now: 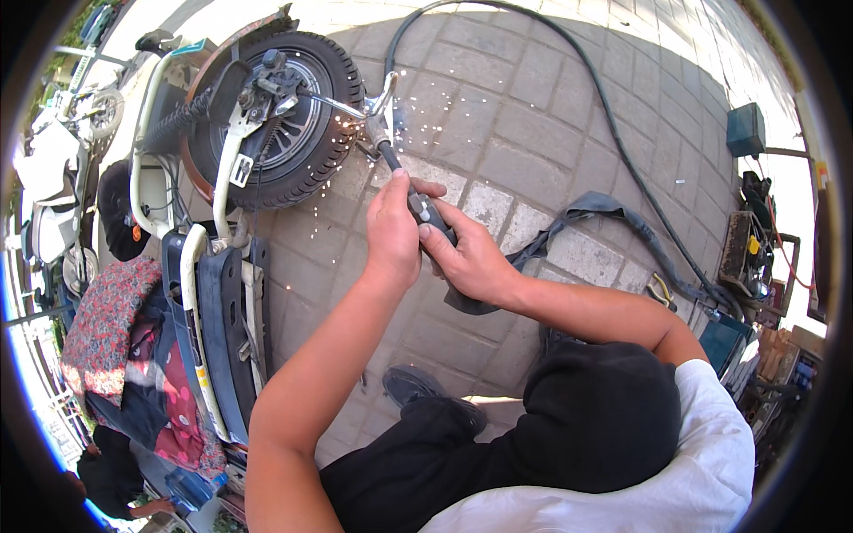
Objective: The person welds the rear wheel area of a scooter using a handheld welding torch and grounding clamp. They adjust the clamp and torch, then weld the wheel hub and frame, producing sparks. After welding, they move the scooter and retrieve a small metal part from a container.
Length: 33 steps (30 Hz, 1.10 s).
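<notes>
L hand (391,229) & R hand (468,259) both grip torch (426,210); if aim drifts, sparks (350,124) could scorch tyre (338,82), far left. Can't quite tell what's touching, v. small.

Head view, from the left fisheye lens of a head-worn pair, facing down and forward over the person's forearms (336,346) onto the paving (524,169). Left hand (391,222) and right hand (473,255) lie close, near mid-field; the wheel (333,75) stands beyond, upper left; straight edges bow marginally outward.
</notes>
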### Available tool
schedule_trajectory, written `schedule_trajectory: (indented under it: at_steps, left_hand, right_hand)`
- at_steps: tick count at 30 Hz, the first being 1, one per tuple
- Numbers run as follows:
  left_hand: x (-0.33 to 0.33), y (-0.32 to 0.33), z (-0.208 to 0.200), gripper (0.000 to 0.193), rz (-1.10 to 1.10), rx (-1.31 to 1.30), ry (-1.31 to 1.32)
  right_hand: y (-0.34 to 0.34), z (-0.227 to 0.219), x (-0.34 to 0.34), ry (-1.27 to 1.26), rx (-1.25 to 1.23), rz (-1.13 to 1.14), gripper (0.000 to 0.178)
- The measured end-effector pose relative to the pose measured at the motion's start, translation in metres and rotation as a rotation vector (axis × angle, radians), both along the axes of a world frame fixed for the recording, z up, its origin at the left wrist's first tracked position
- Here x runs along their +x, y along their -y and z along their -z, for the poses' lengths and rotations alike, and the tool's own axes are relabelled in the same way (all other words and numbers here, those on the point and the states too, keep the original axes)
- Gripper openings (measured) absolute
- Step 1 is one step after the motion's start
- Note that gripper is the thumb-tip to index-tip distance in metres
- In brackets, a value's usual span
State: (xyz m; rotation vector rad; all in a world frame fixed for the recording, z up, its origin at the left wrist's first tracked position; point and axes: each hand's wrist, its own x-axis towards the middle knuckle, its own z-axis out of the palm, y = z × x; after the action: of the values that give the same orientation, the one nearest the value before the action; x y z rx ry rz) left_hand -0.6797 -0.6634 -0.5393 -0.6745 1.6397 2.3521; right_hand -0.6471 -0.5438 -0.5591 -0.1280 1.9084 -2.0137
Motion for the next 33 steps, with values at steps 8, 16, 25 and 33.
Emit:
schedule_trajectory:
  at_steps: [8,16,25,33]
  left_hand:
    - [-0.001,0.001,0.004,0.043,0.011,0.013,0.016]
    - [0.002,0.0,0.005,0.044,0.0,-0.001,0.007]
    - [-0.002,0.002,0.004,0.043,0.007,0.001,0.003]
    - [-0.002,-0.003,-0.004,0.04,-0.027,0.057,0.112]
  right_hand:
    - [-0.003,-0.008,-0.001,0.103,0.026,-0.033,0.043]
    - [-0.003,-0.006,0.001,0.056,0.044,-0.021,0.046]
    - [0.0,-0.004,-0.002,0.05,0.026,-0.003,0.042]
    - [-0.002,-0.001,-0.004,0.028,0.028,-0.026,0.042]
